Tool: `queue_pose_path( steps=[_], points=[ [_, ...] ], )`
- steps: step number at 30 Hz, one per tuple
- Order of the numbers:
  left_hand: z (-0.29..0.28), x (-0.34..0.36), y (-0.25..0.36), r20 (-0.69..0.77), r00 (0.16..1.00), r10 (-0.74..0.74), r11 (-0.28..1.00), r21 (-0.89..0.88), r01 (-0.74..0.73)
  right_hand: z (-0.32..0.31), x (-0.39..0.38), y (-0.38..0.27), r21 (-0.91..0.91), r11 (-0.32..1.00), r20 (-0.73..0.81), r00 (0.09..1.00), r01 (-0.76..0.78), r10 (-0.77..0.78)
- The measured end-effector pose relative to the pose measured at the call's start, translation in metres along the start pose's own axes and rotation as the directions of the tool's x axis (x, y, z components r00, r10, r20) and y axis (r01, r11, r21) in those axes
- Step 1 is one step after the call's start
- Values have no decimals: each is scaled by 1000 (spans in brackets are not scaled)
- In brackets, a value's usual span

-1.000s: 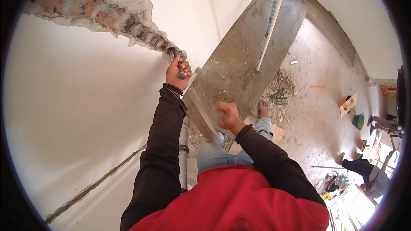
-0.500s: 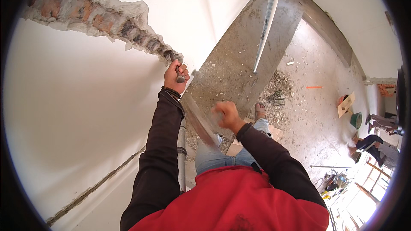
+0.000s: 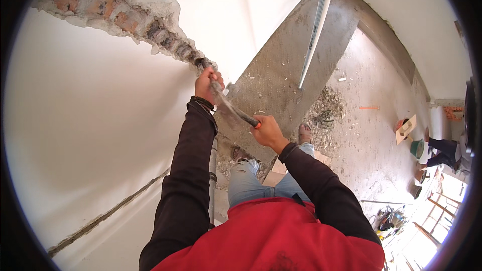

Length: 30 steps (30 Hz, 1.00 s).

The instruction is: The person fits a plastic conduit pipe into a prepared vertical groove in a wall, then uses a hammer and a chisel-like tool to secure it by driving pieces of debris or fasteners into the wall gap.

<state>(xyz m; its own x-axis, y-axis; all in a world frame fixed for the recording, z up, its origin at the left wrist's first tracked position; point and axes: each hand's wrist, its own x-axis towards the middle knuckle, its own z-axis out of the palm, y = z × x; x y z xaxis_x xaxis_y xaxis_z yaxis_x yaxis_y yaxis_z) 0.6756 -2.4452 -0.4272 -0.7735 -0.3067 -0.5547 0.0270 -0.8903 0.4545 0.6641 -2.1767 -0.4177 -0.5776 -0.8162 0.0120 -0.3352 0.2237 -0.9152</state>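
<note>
- Two hands are at work: the left hand (image 3: 207,84) up at the wall, the right hand (image 3: 268,131) lower and toward 4 o'clock from it.
- One chisel (image 3: 201,63) is clenched in the left fist; only its dark end shows above the knuckles, set against the lower end of the groove (image 3: 120,17).
- One hammer (image 3: 232,109) is grasped in the right hand by its dark handle, which has an orange tip at the fist.
- The hammer's long axis runs from 4 o'clock at the right hand up to 10 o'clock, where its blurred head lies just beside the left hand's knuckles.
- One long ragged groove is cut in the white wall (image 3: 90,130), showing red brick, running from 10 o'clock down toward the chisel.
- One grey pipe (image 3: 212,170) stands by the wall under the left forearm.
- One long pale rail (image 3: 316,25) leans over the dusty floor (image 3: 366,135), which is strewn with rubble.
- One other person (image 3: 442,150) crouches far off at 3 o'clock.
- Half a second ago the right fist was drawn back and no hammer shaft showed between the hands; now the shaft spans the gap and its head is at the chisel. The left hand has kept its place.
</note>
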Motion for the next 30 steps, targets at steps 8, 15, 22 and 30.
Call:
queue_pose_path(
  steps=[8, 15, 22, 30],
  points=[
    [-10, -14, 12, -3, 1000, 26, 986, -166, -26, -7, -11, -74, 212, 951, -90, 973, 225, -210],
    [-10, 8, -2, 25, 1000, -9, 999, -33, 10, 7, -6, 11, -127, 972, -14, 981, -195, 195],
    [-17, -1, -1, -57, 997, 47, 989, -139, -54, -21, -21, -71, 287, 957, -38, 998, -38, 51],
    [-8, 11, -15, -79, 996, 48, 992, -113, -57, 3, 7, 12, 35, 968, 78, 967, -247, 244]
  ],
)
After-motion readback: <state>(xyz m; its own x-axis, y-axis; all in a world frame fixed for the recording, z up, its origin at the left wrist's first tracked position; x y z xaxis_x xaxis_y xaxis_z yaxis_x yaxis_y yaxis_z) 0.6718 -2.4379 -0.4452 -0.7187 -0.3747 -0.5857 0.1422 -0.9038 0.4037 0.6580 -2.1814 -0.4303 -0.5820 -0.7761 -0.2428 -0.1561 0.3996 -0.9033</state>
